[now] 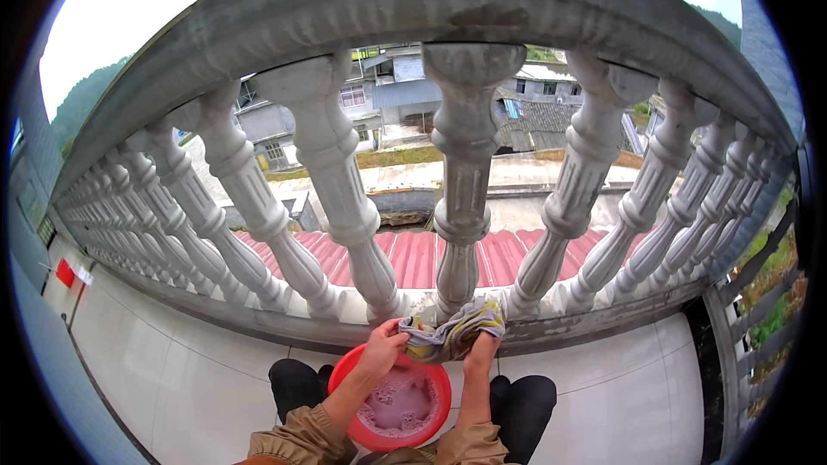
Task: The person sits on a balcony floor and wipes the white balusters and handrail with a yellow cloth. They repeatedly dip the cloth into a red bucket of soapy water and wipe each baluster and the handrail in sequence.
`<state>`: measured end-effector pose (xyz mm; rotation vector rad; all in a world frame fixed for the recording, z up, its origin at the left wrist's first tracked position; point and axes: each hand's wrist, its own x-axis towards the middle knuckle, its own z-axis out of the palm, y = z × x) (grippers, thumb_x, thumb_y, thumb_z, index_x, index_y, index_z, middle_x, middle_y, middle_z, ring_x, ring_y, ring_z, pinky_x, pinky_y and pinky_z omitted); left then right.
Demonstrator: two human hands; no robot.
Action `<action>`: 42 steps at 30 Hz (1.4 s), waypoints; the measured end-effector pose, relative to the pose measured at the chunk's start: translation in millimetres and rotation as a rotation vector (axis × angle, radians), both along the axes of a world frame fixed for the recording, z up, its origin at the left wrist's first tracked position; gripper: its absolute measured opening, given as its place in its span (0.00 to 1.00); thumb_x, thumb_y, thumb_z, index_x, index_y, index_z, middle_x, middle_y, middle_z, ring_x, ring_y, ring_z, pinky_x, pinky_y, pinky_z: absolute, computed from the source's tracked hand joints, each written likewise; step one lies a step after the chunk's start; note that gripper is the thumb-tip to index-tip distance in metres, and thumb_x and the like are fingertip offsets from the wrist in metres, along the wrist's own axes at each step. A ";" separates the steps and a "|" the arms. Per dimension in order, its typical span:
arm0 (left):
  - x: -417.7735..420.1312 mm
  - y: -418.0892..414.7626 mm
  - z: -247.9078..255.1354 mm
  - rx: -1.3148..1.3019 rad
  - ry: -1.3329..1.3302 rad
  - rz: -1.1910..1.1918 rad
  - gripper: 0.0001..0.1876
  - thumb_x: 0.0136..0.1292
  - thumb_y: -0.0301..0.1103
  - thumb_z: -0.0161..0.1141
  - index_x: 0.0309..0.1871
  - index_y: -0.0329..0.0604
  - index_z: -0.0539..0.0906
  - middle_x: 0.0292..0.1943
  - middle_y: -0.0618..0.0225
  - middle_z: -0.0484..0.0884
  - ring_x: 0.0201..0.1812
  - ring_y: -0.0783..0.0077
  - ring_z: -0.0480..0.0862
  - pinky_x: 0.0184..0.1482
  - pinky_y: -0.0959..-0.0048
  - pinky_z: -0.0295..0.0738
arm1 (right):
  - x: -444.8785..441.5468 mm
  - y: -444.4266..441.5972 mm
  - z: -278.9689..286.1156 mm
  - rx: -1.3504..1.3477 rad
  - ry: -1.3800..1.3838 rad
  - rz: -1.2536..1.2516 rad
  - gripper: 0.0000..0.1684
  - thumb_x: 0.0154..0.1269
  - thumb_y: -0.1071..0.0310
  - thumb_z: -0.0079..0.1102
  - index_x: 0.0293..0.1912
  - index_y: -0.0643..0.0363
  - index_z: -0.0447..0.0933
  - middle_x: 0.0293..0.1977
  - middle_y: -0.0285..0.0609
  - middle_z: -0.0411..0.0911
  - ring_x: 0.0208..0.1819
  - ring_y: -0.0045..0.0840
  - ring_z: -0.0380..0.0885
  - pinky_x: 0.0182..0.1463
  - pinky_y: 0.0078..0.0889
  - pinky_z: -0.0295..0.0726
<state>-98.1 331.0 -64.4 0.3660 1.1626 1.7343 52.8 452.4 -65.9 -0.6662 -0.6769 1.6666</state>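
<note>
A wet-looking grey and yellow cloth [452, 336] is bunched between my two hands, at the foot of the concrete balusters. My left hand [386, 343] pinches its left end between thumb and fingers. At the other end my right hand [483, 349] is partly covered by the cloth's folds, its fingers mostly hidden. Below and slightly left of the cloth, a red plastic basin [444, 394] of cloudy, foamy water stands between my knees. The middle concrete baluster [460, 206] rises just behind the cloth, with dark, damp-looking patches on it.
A concrete handrail [452, 0] curves over the row of balusters, which stand on a low ledge [581, 323]. Pale floor tiles [620, 394] lie around me. A red object [65, 272] stands far left. Beyond the railing are a red corrugated roof [413, 258] and houses.
</note>
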 end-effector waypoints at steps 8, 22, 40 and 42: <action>-58.2 -69.3 125.6 0.350 0.115 0.282 0.13 0.68 0.26 0.56 0.54 0.36 0.75 0.47 0.68 0.80 0.46 0.76 0.81 0.45 0.75 0.78 | -55.8 -31.2 191.9 0.184 0.316 0.355 0.24 0.73 0.55 0.52 0.63 0.52 0.64 0.55 0.38 0.72 0.55 0.28 0.75 0.58 0.36 0.78; -130.9 -86.3 282.3 0.642 0.735 0.636 0.19 0.67 0.24 0.60 0.59 0.31 0.71 0.49 0.65 0.79 0.50 0.78 0.78 0.55 0.77 0.71 | -250.8 -28.6 374.9 1.015 -0.300 -0.764 0.39 0.55 0.68 0.67 0.63 0.66 0.60 0.52 0.56 0.74 0.54 0.46 0.74 0.59 0.38 0.70; -132.1 -30.3 343.7 0.773 0.908 0.601 0.24 0.72 0.29 0.53 0.68 0.32 0.63 0.63 0.56 0.70 0.64 0.70 0.70 0.66 0.73 0.62 | -219.1 33.7 351.9 0.439 0.586 0.425 0.24 0.74 0.50 0.47 0.60 0.55 0.67 0.52 0.40 0.72 0.52 0.30 0.73 0.56 0.34 0.76; -147.9 -6.4 351.0 0.826 0.917 0.554 0.28 0.72 0.31 0.54 0.71 0.34 0.58 0.66 0.55 0.67 0.66 0.69 0.67 0.67 0.73 0.60 | -222.6 12.6 348.9 0.615 0.301 0.368 0.27 0.74 0.48 0.47 0.63 0.55 0.65 0.58 0.42 0.67 0.59 0.29 0.68 0.62 0.35 0.70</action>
